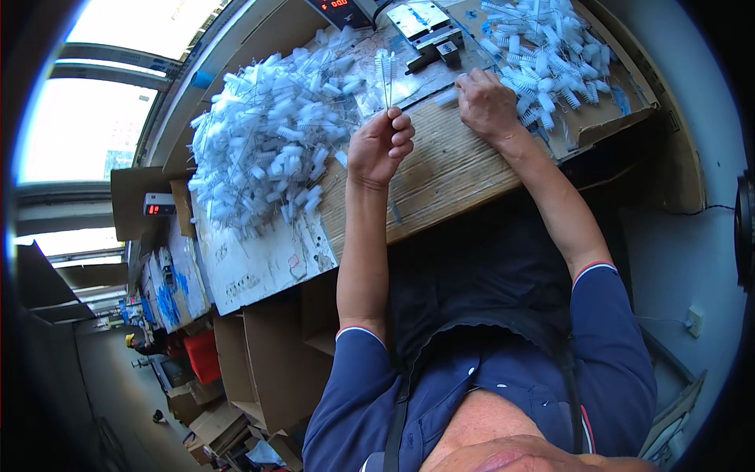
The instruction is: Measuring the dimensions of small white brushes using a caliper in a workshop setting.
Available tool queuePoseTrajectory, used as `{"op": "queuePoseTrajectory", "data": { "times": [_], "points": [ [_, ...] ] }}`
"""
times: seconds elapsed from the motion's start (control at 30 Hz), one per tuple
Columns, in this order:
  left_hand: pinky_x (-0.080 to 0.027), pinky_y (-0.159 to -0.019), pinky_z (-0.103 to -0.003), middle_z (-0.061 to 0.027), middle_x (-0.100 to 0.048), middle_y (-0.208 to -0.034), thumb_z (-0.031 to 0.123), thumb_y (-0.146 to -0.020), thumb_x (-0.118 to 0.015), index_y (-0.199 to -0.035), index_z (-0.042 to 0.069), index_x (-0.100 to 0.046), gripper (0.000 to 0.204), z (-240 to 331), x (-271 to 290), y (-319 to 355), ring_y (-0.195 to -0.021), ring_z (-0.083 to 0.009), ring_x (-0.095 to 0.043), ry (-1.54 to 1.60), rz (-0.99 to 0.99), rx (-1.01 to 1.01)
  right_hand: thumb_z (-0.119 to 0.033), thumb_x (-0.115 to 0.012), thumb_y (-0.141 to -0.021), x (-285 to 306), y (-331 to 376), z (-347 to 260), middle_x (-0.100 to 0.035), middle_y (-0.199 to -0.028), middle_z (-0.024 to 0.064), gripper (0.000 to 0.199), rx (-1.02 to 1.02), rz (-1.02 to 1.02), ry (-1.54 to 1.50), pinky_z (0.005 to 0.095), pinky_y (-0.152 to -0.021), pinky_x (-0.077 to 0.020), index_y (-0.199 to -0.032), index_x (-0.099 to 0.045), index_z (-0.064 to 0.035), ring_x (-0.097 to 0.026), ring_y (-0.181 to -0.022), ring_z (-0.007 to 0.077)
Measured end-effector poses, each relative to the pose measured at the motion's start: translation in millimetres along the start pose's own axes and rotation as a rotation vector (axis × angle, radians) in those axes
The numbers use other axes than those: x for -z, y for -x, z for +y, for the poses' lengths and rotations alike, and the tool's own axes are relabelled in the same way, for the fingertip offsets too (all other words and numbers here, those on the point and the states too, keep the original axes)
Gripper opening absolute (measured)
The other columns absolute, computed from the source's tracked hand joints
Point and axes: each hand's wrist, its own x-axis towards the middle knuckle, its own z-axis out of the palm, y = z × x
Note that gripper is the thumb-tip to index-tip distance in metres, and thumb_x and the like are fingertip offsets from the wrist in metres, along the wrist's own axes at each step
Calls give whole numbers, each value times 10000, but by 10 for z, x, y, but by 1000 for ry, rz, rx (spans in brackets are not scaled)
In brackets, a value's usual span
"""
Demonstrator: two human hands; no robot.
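Observation:
My left hand [379, 147] is closed, thumb and fingers pinching the wire stem of a small brush [384, 69]. Its whitish bristle head points up, away from me, over the table. To the right, my right hand [487, 104] is curled shut at the near edge of a heap of similar brushes [550, 59]. A pale, blurred brush [447, 97] sticks out to the left from its fingers; the fingertips themselves are partly hidden. A larger heap of white brushes with wire stems [263, 141] lies left of my left hand.
Beyond my hands a metal fixture with a black clamp [431, 39] sits on the wooden worktable [440, 165]. Behind it stands a box with a red digital display [342, 12]. Cardboard [621, 122] borders the right heap. Windows [106, 130] line the left, with cardboard boxes [283, 362] below the table.

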Motion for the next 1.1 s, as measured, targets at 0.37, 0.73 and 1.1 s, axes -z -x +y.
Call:
{"op": "queuePoseTrajectory", "data": {
  "times": [0.37,0.73,1.1],
  "points": [
    [-447,-552,-264,-27,-536,-854,261,-1085,-510,-937,101,-524,219,-949,79,2534,-705,-138,-538,-402,480,-129,-156,-686,-931,9,-34,159,-696,-1020,65,92,183,-85,88,403,-843,-549,-987,-758,-145,-650,-983,291],
    [-592,-624,-402,-112,-716,-880,270,-1051,-562,-1135,64,-699,261,-2075,2028,4593,-800,-265,-732,-855,1647,126,-185,-690,-962,-551,-8,446,-753,-1087,193,231,233,-109,-196,416,-934,-544,-1084,-749,2,-716,-1023,357],
    [-535,-950,-547,-283,-699,-1130,453,-1016,-562,-1169,14,-706,486,-2516,1603,3610,-1084,-462,-667,-1565,1282,16,-445,-574,-1058,-654,-158,1481,-760,-1181,85,424,-80,-363,-24,341,-931,-526,-1262,-725,-104,-701,-1061,269]
  ]
}}
